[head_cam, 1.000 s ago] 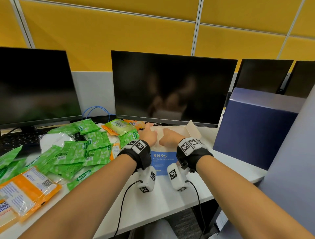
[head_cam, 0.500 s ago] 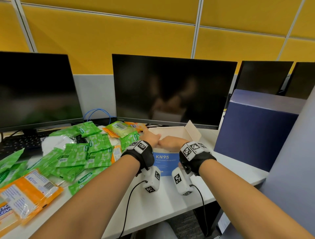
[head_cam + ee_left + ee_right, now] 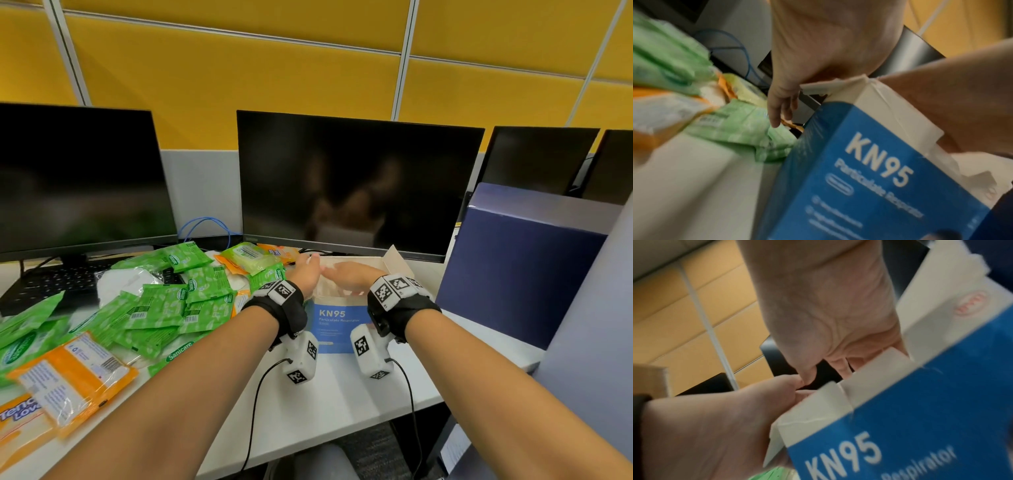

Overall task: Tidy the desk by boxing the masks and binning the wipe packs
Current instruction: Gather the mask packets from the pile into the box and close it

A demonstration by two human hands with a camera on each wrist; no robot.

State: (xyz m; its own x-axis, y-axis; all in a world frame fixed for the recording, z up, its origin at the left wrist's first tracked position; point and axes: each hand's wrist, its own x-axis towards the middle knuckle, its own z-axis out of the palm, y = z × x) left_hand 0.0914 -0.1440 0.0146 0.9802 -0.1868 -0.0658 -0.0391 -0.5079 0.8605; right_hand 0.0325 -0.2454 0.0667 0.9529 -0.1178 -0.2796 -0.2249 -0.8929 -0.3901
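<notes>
Head view: both hands over open top of KN95 mask box (image 3: 337, 322) standing on white desk (image 3: 329, 394) in front of center monitor (image 3: 356, 185). Left hand (image 3: 306, 274) at box's left edge, fingers relaxed and pointing forward, gripping nothing visible. Right hand (image 3: 352, 275) palm down above opening, fingers extended toward the left hand. Loose white mask (image 3: 123, 279) among green wipe packs (image 3: 161, 305) heaped left of box; orange wipe packs (image 3: 73, 377) nearer desk edge. Dark blue bin (image 3: 517, 277) to right of box (top rim open).

Left wrist view: left hand (image 3: 807, 53) with fingers hanging loosely past box's (image 3: 869, 178) left corner, tips near green packs (image 3: 740, 129), not touching them. Blurred.

Right wrist view: right hand (image 3: 828, 313) with fingers lightly bent above white top flaps of box (image 3: 920, 426); contact with flaps cannot tell. Left hand (image 3: 715, 418) alongside at box's corner.
</notes>
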